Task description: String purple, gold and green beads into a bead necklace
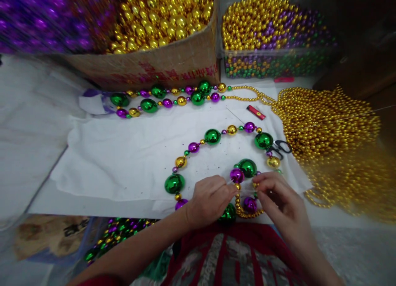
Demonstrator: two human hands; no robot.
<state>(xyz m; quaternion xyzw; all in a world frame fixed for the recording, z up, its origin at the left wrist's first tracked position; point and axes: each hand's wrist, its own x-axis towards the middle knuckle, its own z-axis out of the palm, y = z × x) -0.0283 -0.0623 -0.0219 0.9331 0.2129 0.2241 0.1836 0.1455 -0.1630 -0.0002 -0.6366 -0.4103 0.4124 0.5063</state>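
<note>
Shirt cloth point(221, 253), red with grey print, lies nearest. Just beyond it, the left hand point(210, 201) is curled into a fist and the right hand point(283, 197) pinches with thumb and fingertips; they are apart, both clamped on a thin clear thread point(247, 190) that spans the gap. A strand of green, purple and gold beads point(175, 183) curves around them over white cloth point(123, 150). Black-handled scissors point(283, 146) lie just beside its right side. Farther off lie a red lighter point(255, 112) and a second bead strand point(150, 105), its small gold end reaching a heap of gold bead strings point(324, 125). Behind stand a cardboard box point(148, 67) of gold balls point(173, 20) and a clear bin point(278, 53) of small mixed beads point(253, 28).
</note>
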